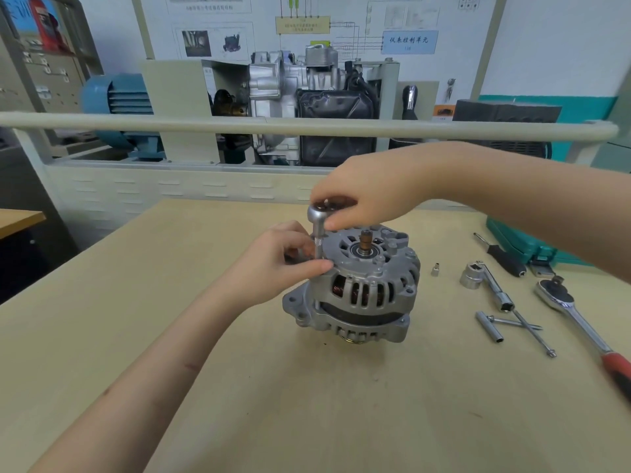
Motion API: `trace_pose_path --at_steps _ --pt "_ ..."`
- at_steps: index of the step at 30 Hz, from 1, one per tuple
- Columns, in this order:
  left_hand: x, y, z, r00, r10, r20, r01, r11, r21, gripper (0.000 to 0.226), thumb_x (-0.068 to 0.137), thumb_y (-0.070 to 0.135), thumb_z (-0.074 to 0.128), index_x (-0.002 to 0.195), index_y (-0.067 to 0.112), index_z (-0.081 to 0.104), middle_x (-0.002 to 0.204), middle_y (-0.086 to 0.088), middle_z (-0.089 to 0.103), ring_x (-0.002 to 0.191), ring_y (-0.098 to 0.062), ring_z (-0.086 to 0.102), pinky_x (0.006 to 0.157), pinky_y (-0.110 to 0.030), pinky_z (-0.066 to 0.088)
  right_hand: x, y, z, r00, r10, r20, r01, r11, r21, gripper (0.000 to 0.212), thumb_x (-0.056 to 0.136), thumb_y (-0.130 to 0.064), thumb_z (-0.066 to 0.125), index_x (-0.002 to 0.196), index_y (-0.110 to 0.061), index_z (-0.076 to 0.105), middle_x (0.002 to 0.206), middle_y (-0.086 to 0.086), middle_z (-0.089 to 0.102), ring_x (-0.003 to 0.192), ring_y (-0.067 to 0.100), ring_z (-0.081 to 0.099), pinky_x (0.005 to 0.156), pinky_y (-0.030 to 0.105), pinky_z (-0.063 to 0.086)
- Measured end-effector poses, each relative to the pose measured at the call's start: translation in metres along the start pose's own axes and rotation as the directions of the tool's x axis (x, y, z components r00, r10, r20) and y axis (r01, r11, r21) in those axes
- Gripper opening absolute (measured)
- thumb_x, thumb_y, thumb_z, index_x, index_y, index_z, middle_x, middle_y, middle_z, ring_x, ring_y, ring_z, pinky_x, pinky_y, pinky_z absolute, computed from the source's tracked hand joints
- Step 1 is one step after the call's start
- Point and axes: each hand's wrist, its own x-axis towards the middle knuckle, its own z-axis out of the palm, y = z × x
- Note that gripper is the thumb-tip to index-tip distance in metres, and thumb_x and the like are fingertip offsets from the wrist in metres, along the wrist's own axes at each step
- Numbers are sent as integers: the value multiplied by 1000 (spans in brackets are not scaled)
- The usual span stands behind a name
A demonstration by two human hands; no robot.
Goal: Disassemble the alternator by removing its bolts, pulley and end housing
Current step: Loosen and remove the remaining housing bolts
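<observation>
A silver alternator (362,288) stands on the wooden table (170,336) with its shaft end up and copper windings showing through the slots. A small ratchet (317,213) with a vertical extension bar (319,247) stands on a bolt at the housing's left rim. My right hand (368,196) grips the ratchet head from above. My left hand (276,264) pinches the extension bar low down, next to the housing. The bolt head is hidden under the tool.
To the right of the alternator lie a small socket (435,269), a large socket on a sliding bar (473,276), an extension and long bolts (502,324), a screwdriver (505,257), a big ratchet with a red handle (577,315) and a teal tool case (522,240). A railing and an engine display stand behind.
</observation>
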Motion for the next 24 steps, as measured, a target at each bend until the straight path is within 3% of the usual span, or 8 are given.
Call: trace_pose_path --at_steps 4,6,9,11,14,17,21,24 --pt "1 -1 -2 1000 -1 18 0 1000 5 23 77 14 71 69 -6 62 75 -6 51 63 1 42 61 -12 33 -3 1 1 1000 -22 -8 23 999 35 18 94 -30 45 102 -15 53 87 -3 56 76 12 51 67 20 39" --pt "0 -1 1 999 0 -39 1 1000 29 25 74 15 73 61 1 58 73 -13 51 62 -1 40 59 -13 33 1 1 2 999 -3 -41 2 999 -36 26 93 -40 44 93 -15 52 71 -8 52 61 5 46 56 10 36" --pt "1 0 7 993 -12 -114 16 999 36 30 71 17 76 56 14 50 65 -1 45 59 -2 39 58 -13 33 4 2 4 998 40 -41 -43 998 -54 48 90 -53 39 76 -9 54 57 -4 52 49 10 40 48 5 34" --pt "2 -1 6 996 -4 -94 7 1000 30 27 71 18 76 58 13 52 68 -2 46 61 -4 39 58 -13 33 3 3 4 999 27 -38 -28 999 -33 41 90 -50 42 76 -12 51 58 -6 49 49 8 39 48 5 34" --pt "1 -2 0 1000 22 15 -22 1000 19 9 76 16 71 77 9 67 79 -3 54 67 1 44 62 -11 36 0 4 0 1000 -9 -22 9 1000 6 23 93 -35 47 96 -14 54 73 -7 51 62 5 45 58 5 35" --pt "-1 -5 -1 999 32 -2 -32 999 -21 12 77 11 70 69 17 64 71 3 51 64 4 45 61 -9 35 -1 4 0 999 -28 -17 28 999 29 26 94 -31 47 112 -14 55 95 -2 59 83 13 54 70 15 39" --pt "-1 -6 6 993 -25 -113 22 999 -25 28 74 16 74 59 16 51 64 2 46 58 0 41 56 -12 33 8 2 1 998 -10 -57 7 999 -48 39 90 -47 45 88 -9 56 63 -8 52 54 5 43 53 2 34" --pt "-1 -6 8 988 -55 -144 51 998 -33 31 72 18 76 59 15 48 63 0 47 56 0 41 54 -12 33 12 1 0 999 20 -38 -22 999 -39 49 90 -51 42 77 -6 56 55 -3 51 48 11 38 46 5 33"
